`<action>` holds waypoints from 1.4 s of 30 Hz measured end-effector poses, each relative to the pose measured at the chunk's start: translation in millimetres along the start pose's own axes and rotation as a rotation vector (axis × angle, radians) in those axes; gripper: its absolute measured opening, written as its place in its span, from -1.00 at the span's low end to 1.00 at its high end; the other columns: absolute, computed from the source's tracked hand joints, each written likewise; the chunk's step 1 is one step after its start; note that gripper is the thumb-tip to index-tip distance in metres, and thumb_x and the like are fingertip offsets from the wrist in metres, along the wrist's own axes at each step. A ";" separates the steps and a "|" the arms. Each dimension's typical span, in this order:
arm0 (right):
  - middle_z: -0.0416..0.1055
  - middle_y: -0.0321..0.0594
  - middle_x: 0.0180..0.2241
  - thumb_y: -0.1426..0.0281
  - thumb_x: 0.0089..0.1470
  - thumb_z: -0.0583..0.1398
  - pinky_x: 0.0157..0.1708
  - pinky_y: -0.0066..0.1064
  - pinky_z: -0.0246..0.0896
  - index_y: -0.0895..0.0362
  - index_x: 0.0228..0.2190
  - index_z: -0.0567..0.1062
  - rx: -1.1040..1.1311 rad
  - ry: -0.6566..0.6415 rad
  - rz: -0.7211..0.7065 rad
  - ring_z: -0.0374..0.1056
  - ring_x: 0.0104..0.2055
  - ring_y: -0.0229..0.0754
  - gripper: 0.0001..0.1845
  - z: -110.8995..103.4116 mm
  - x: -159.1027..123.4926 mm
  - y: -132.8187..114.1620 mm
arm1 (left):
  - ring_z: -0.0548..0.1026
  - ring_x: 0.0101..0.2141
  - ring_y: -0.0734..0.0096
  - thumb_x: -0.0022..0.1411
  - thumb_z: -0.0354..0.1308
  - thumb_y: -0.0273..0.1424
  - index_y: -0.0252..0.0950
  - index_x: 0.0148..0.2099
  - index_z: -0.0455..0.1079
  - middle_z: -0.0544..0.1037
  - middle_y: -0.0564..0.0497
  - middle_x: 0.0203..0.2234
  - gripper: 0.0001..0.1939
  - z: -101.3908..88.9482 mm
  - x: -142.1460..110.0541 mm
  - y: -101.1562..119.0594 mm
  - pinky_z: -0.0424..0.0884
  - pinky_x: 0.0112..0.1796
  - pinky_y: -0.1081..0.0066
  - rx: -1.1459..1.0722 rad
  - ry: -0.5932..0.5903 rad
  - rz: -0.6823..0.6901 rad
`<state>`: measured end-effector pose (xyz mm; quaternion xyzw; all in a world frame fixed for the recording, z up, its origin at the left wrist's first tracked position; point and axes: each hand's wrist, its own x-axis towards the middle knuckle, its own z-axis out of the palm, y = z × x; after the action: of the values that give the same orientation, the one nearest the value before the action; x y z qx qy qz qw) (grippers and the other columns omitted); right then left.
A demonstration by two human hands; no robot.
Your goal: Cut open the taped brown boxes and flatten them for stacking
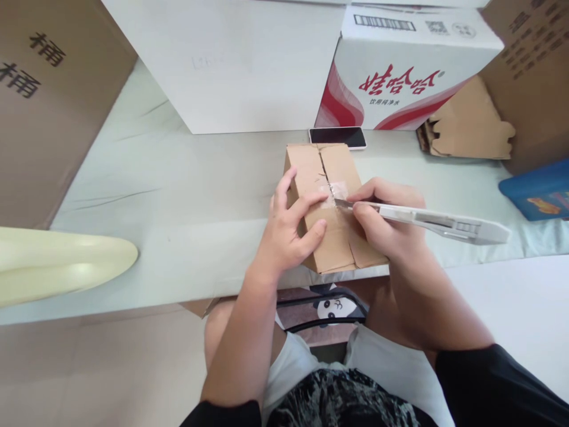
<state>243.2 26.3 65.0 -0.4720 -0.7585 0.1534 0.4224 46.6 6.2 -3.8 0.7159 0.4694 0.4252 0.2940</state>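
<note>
A small brown cardboard box (pixel 334 238) sits near the front edge of the table, its top seam sealed in the middle by clear tape (pixel 340 190). Fingers spread, my left hand (pixel 288 228) lies against the box's left side and top, with the thumb and some fingertips on the top flap. Closed around a white utility knife (pixel 444 222), my right hand (pixel 391 222) rests by the right flap. The knife's blade points left and its tip touches the taped seam. Part of the right flap is hidden under my right hand.
Behind the box lies a phone (pixel 340 137), in front of a white-and-red carton (pixel 400 83) and a larger white box (pixel 249 65). Folded cardboard (pixel 471 124) and a blue package (pixel 537 190) are at right. A pale yellow object (pixel 66 264) juts in from the left.
</note>
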 end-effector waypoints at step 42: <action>0.50 0.03 0.27 0.11 0.14 0.37 0.07 0.04 0.47 -0.04 -0.15 0.28 0.291 -0.184 0.091 0.55 0.18 0.13 -0.57 23.5 -15.8 26.0 | -0.04 0.53 -0.26 0.36 0.19 0.04 -0.18 0.09 0.54 -0.11 -0.04 0.54 -0.53 -25.4 -1.4 -2.8 0.13 0.47 -0.08 0.199 0.080 0.156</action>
<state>243.1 30.0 26.7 -0.4238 -0.7414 0.3231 0.4078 22.6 6.5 5.3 0.7583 0.4633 0.4264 0.1688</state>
